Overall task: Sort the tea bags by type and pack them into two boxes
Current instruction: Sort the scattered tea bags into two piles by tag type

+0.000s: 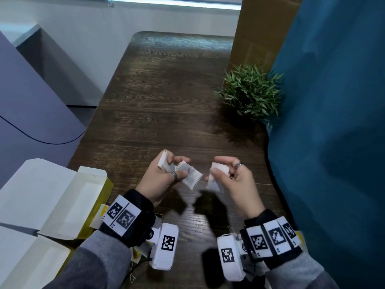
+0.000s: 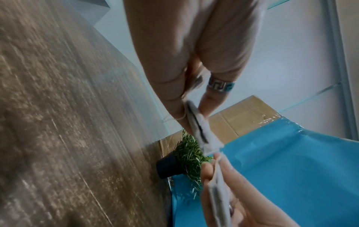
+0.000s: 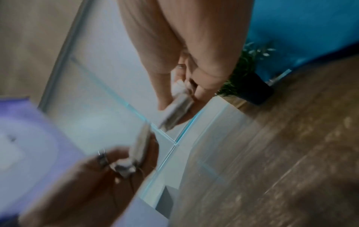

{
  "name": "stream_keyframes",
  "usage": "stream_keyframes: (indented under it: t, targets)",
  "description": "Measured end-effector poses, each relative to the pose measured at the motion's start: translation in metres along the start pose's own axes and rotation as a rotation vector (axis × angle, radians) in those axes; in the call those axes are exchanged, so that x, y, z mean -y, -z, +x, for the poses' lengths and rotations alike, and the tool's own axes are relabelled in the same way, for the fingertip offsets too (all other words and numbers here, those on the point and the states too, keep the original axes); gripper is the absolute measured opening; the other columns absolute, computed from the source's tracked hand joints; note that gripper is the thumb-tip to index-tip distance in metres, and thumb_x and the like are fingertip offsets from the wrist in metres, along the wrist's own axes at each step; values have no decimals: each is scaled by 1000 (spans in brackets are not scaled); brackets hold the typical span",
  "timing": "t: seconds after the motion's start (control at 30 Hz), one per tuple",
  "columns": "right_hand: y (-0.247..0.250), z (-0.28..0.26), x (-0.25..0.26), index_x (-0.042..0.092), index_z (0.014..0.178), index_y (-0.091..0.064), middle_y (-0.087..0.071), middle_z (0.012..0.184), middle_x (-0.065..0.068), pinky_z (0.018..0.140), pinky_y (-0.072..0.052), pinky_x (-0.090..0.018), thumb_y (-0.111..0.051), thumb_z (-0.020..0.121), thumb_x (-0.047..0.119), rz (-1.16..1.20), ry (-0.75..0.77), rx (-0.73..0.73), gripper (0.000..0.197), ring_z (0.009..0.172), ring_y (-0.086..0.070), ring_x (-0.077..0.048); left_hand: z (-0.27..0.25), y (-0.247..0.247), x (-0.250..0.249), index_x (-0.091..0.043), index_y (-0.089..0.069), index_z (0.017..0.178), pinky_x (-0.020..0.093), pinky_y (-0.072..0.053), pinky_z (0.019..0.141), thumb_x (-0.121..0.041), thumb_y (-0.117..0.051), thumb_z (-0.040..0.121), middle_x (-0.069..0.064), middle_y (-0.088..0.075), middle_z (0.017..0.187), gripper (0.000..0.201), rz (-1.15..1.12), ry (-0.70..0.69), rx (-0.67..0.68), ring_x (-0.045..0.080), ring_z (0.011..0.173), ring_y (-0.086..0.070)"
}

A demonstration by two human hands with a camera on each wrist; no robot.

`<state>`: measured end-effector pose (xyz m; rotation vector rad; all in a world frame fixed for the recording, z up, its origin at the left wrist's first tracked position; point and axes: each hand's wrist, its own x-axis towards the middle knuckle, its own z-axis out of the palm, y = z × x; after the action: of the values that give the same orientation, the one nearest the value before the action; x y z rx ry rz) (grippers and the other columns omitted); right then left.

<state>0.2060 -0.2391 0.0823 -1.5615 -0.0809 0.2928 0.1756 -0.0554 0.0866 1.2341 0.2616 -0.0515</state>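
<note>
Left hand [image 1: 164,177]: at lower centre of the head view, raised above the table [image 1: 166,97]; fingers curled round a small stack of tea bags [image 1: 164,164], thumb and forefinger pinching one more white tea bag [image 1: 191,177].
Pinched tea bag: flat, long axis slanting from upper left to lower right of the frame; faint reddish print on its face, not legible.
Left stack: only an edge showing past the fingers, count not readable.
Right hand [image 1: 231,180]: just right of the left hand, apart from it; fingers curled round a few white tea bags [image 1: 216,174], standing roughly upright in the frame; number hidden by the thumb.
Wrist views: both blurred; tea bags edge-on as thin pale strips between the fingers, type not discernible.
Open box [image 1: 62,197]: lower left of the head view, pale inside, yellow outside wall, flaps spread; inside not visible.
Second box [image 1: 31,261]: bottom left corner, cut by the frame and partly behind the left sleeve.
Under the wrists: yellow-tagged tea bags [image 1: 138,254] half hidden by the wrist cameras.
Potted plant [image 1: 250,92]: right of centre, against the blue sheet [image 1: 333,122].
</note>
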Motion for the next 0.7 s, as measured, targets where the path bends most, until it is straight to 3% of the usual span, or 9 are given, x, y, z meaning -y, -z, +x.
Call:
stream_keyframes:
  t: [0.07, 0.13, 0.27, 0.4, 0.5, 0.57, 0.63, 0.7]
  targets:
    - [0, -1, 2, 7, 100, -56, -72, 73, -9, 60, -57, -27, -58, 87, 3, 304, -168, -24, 13, 70, -72, -21, -1, 3, 3, -15, -34, 72, 28, -55, 66, 25, -47, 78, 7, -63, 91, 43, 22, 14, -12, 19, 80, -61]
    - [1, -2, 3, 4, 99, -55, -71, 73, -10, 60, -57, -26, -56, 88, 5, 435, -267, -23, 10, 70, -71, -20, -2, 5, 5, -15, -34, 72, 29, -55, 68, 25, -45, 78, 8, -62, 93, 43, 33, 30, -26, 19, 82, -62]
    - [-3, 0, 6, 9, 90, -62, -66, 87, -7, 63, -57, -25, -59, 87, 9, 478, -419, 79, 5, 73, -66, -13, -7, 0, 11, -13, -33, 72, 35, -52, 74, 28, -40, 78, 11, -60, 93, 43, 12, 32, -43, 26, 85, -60]
    - [-20, -1, -2, 11, 83, -63, -67, 84, -4, 62, -56, -24, -62, 84, 8, 397, -474, 184, 4, 73, -65, -13, -14, -4, 12, -14, -33, 71, 26, -54, 60, 27, -36, 78, 9, -61, 94, 42, -102, 102, -8, 23, 78, -63]
    - [-32, -3, -10, 10, 79, -62, -68, 78, -3, 61, -54, -25, -63, 83, 6, 318, -444, 196, 6, 68, -66, -12, -20, 3, 11, -14, -37, 66, 37, -53, 82, 15, -38, 83, 13, -66, 104, 34, -286, 172, -10, 28, 96, -66]
    - [-38, -5, -14, 8, 78, -61, -68, 73, -3, 61, -54, -25, -63, 83, 4, 260, -397, 167, 7, 64, -64, -12, -25, 13, 7, -14, -41, 63, 44, -44, 99, -3, -43, 82, 18, -65, 116, 21, -453, 234, 28, 31, 108, -62]
    - [-44, -7, -18, 7, 79, -62, -67, 71, -4, 61, -52, -27, -64, 83, 4, 202, -344, 129, 6, 63, -63, -14, -30, 29, 4, -14, -45, 61, 44, -39, 103, -20, -43, 78, 19, -61, 124, 18, -560, 285, 34, 30, 112, -61]
    - [-49, -7, -23, 7, 82, -63, -66, 72, -5, 61, -51, -27, -66, 82, 6, 160, -321, 98, 3, 64, -61, -15, -35, 48, 1, -14, -45, 65, 46, -38, 104, -25, -40, 77, 17, -60, 126, 17, -576, 286, 3, 31, 116, -58]
